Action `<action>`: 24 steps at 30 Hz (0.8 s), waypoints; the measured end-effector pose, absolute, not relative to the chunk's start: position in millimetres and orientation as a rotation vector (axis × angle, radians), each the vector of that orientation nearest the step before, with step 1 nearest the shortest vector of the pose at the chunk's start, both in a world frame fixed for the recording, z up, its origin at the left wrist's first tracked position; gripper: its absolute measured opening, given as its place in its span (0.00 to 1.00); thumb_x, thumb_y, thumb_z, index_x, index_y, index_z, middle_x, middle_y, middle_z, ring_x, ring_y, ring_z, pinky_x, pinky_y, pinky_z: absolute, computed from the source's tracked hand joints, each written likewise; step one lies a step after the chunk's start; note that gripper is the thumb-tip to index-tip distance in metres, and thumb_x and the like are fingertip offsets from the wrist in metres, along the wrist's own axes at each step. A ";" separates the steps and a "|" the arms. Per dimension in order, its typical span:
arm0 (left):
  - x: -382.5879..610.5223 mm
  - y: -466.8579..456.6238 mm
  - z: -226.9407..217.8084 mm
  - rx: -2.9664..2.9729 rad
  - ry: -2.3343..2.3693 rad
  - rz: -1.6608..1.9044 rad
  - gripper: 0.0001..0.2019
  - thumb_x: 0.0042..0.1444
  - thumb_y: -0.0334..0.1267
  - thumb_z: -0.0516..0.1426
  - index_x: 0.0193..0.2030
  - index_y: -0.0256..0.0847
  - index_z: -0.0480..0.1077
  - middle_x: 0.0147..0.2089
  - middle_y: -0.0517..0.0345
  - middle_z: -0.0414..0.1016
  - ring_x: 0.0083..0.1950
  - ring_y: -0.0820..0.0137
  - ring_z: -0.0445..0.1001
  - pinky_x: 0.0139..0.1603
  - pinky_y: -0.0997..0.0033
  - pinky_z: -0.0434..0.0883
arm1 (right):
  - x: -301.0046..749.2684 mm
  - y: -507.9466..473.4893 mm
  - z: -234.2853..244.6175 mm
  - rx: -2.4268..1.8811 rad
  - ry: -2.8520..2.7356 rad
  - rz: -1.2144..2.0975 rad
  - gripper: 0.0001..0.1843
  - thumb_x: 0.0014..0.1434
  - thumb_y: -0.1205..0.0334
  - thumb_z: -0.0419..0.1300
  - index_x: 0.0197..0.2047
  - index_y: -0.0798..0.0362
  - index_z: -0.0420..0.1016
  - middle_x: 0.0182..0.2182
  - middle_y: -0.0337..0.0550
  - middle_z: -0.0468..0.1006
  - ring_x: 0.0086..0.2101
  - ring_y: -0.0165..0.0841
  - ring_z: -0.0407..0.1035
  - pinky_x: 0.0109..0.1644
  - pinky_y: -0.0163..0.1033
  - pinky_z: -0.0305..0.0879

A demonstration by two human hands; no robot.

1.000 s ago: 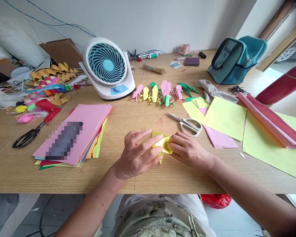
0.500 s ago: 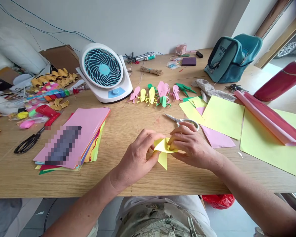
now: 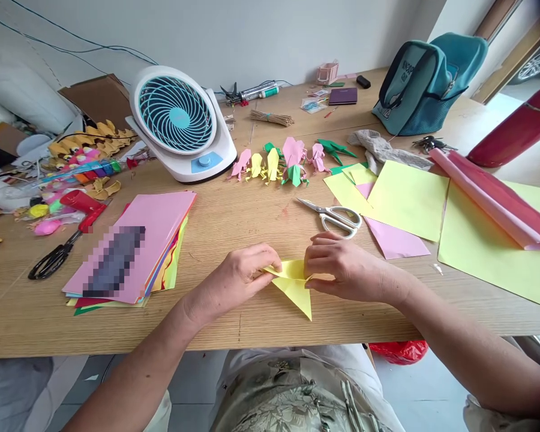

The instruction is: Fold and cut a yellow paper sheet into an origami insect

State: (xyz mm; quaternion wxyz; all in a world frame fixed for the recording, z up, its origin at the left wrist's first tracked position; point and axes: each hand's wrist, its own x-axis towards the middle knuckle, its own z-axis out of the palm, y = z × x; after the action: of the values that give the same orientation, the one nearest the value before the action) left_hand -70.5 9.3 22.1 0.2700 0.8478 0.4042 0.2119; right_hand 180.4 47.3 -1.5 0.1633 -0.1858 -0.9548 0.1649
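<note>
A folded piece of yellow paper (image 3: 296,293) is held between both hands just above the wooden table, one triangular flap pointing down toward the near edge. My left hand (image 3: 247,270) pinches its left corner between thumb and fingers. On the right side, my right hand (image 3: 342,267) grips the other end, its fingertips partly covering the paper. White-handled scissors (image 3: 335,217) lie half open just beyond my right hand. Farther back stands a row of small folded paper figures in pink, yellow and green, among them a pink figure (image 3: 293,152).
A stack of coloured paper (image 3: 162,225) lies left, beside black-handled scissors (image 3: 56,259). A white fan (image 3: 180,123) stands behind it. Yellow sheets (image 3: 407,198) and a rolled red sheet (image 3: 490,195) lie right, near a red bottle (image 3: 517,132) and a teal bag (image 3: 414,90).
My hands have drawn slightly apart, and the yellow paper has opened out flatter, with more of its lower flap showing. The camera view has shifted a little.
</note>
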 end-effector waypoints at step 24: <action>-85.5 25.2 -35.5 2.331 1.065 0.596 0.04 0.59 0.27 0.59 0.35 0.39 0.72 0.37 0.58 0.69 0.43 0.70 0.68 0.45 0.71 0.66 | 180.7 56.3 -10.5 -0.881 -2.597 0.890 0.09 0.60 0.56 0.64 0.41 0.50 0.78 0.52 0.50 0.71 0.51 0.42 0.68 0.57 0.53 0.63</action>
State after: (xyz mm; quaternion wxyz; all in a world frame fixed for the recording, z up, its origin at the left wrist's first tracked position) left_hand -85.5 25.2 -35.5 0.2524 0.8573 0.3915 0.2193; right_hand 180.7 56.3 -10.5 0.1287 -0.3031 -0.8932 0.3062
